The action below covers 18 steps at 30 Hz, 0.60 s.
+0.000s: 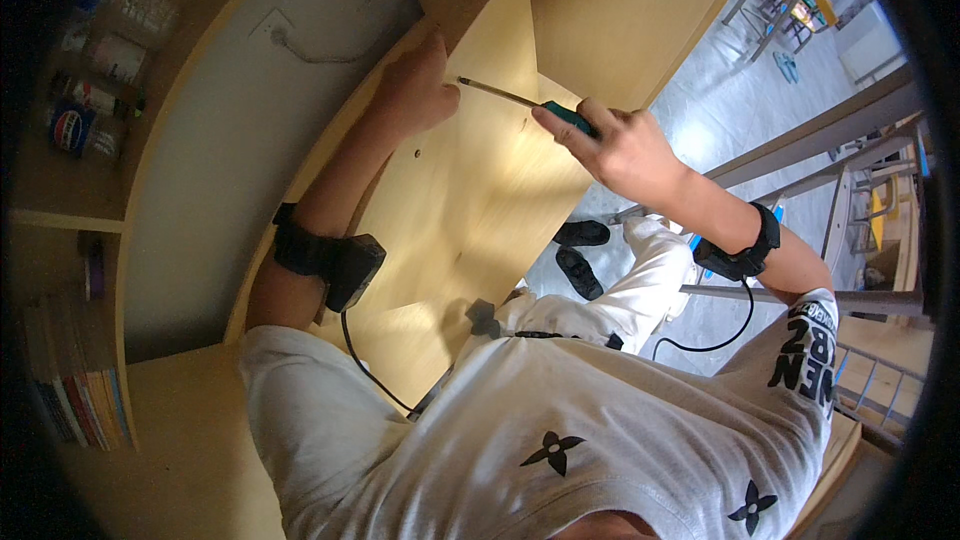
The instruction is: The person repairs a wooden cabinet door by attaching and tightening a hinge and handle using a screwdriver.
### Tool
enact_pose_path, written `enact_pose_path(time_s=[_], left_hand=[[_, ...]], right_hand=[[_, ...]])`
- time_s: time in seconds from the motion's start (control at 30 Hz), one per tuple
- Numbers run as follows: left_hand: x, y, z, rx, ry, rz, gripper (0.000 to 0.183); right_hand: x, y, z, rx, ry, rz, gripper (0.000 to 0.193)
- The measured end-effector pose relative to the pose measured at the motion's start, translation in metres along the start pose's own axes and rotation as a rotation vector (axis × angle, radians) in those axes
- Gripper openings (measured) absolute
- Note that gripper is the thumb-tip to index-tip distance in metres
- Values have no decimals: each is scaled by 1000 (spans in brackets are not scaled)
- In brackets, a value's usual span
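My right hand [635, 155] is wrapped round the dark green handle of a screwdriver [508, 95]. The metal shaft points left, its tip close to my left hand [413, 88]. That hand is closed at the edge of a pale wooden panel [480, 175], apparently gripping it; some of its fingers are hidden. Whether the tip touches a screw is too small to tell. A small dark round fitting [417, 153] sits in the panel's face below my left hand.
Left of the panel, wooden shelves hold books [90, 405] and small packages [72, 128]. A wall socket with a plugged-in cord [280, 35] is behind. At right stands a metal frame [840, 210] on the grey floor. Black shoes [580, 270] are below; cables hang from both forearm straps.
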State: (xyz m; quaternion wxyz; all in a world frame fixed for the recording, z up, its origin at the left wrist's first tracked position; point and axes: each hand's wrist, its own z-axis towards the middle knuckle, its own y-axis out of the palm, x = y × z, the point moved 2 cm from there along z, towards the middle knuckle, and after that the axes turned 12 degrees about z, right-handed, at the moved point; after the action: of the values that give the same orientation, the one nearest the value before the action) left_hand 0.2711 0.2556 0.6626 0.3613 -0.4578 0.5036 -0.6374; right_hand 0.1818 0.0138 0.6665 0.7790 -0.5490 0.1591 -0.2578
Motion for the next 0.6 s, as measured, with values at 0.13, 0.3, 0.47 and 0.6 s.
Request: enact_pose_path(time_s=[0.13, 0.3, 0.47, 0.6], left_hand=[[6, -5, 1, -24, 1, 57, 47], [10, -5, -4, 123, 89, 134, 31], [24, -15, -3, -135, 13, 136, 56], [8, -4, -27, 101, 198, -7, 59]], right_hand=[[11, 7, 10, 291, 261, 827, 32], [16, 6, -2, 117, 1086, 1902, 29], [11, 7, -12, 185, 1159, 2015, 34], [15, 2, -17, 164, 1132, 1933, 33]])
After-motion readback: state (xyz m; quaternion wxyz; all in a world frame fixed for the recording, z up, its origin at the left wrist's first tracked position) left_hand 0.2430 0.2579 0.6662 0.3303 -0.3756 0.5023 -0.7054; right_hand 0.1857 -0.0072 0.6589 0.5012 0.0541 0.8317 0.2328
